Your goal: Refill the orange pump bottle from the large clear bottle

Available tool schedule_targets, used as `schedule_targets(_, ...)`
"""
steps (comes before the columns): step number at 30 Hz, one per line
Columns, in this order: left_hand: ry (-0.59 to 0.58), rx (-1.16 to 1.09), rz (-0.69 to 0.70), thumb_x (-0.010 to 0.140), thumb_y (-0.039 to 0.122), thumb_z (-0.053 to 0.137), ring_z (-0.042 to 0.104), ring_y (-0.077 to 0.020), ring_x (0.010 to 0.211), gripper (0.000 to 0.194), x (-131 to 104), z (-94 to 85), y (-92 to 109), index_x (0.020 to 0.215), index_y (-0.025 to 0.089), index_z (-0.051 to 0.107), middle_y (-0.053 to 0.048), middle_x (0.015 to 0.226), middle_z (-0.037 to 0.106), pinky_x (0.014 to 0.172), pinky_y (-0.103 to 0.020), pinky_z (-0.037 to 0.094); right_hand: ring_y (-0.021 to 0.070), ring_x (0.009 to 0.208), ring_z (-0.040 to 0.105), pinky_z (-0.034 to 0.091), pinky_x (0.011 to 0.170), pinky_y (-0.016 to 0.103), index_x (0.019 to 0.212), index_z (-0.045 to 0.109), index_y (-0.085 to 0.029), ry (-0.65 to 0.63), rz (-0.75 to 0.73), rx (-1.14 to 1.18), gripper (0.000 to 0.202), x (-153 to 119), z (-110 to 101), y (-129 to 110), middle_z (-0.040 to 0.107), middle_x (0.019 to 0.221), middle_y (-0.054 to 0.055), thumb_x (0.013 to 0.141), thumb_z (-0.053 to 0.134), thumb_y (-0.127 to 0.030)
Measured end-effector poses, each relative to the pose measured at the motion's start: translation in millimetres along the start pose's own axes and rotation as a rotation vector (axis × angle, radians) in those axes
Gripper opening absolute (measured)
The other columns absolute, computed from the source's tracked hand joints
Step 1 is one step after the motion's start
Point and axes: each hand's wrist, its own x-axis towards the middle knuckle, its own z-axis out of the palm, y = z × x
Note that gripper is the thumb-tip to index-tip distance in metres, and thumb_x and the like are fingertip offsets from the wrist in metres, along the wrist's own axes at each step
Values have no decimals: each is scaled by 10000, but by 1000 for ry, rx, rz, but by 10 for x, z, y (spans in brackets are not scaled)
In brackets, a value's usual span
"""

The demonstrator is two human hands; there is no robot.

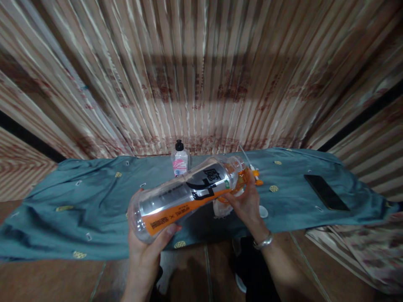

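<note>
Clear bottle [185,197] slanting across the frame's centre, clasped at its base by left hand [147,249]; right hand [247,206] curled beside its neck, exact grip impossible to tell.

Between the left hand [144,247] and the right hand [246,203], a clear bottle [171,195] wears a silver-and-orange label [185,197] with black characters. Beyond the left hand, a small bottle [180,163] shows pink under a black cap [179,145]. Below both hands, teal cloth [94,197] carries yellow and white motifs.
</note>
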Motion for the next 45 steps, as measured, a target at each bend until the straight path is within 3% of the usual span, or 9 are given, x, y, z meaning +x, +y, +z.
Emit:
schedule_targets(8, 4, -32, -3, 668, 352, 1110, 824, -214, 863, 937, -8, 25, 16, 1493, 277, 672, -61, 1283, 802, 630, -270, 707, 489, 1455, 745, 673, 1160, 629, 1626, 524, -166, 34, -40, -11, 1060, -3, 19, 38, 725, 1599, 278, 719, 916, -550)
schedule_targets(17, 15, -9, 0, 656, 384, 1118, 829, -231, 888, 990, -12, 27, 17, 1528, 284, 660, -73, 1310, 801, 626, -271, 700, 501, 1509, 708, 653, 1197, 636, 1650, 505, -190, 10, -36, -14, 1059, -2, 2, 16, 704, 1609, 258, 734, 905, -539)
schedule_targets(23, -8, 5, -10, 662, 393, 1118, 840, -246, 894, 1042, -7, 17, 24, 1579, 291, 634, -78, 1317, 810, 639, -288, 705, 467, 1438, 752, 686, 1132, 596, 1623, 540, -215, 49, -66, -36, 1018, -3, 21, 53, 746, 1568, 233, 732, 919, -527)
schedule_targets(39, -15, 32, -9, 656, 423, 1114, 820, -249, 932, 1038, 6, -6, 18, 1561, 291, 625, -81, 1364, 776, 646, -295, 708, 515, 1492, 716, 642, 1196, 671, 1612, 538, -178, -4, -7, 4, 1047, 16, -27, -12, 741, 1568, 264, 704, 905, -549)
schedule_targets(45, -22, 39, -12, 673, 425, 1111, 836, -252, 938, 1057, 6, 2, 22, 1587, 294, 596, -84, 1360, 784, 656, -282, 699, 474, 1455, 743, 667, 1162, 618, 1633, 527, -189, 34, -48, -19, 1068, 13, 10, 51, 745, 1576, 246, 724, 927, -580)
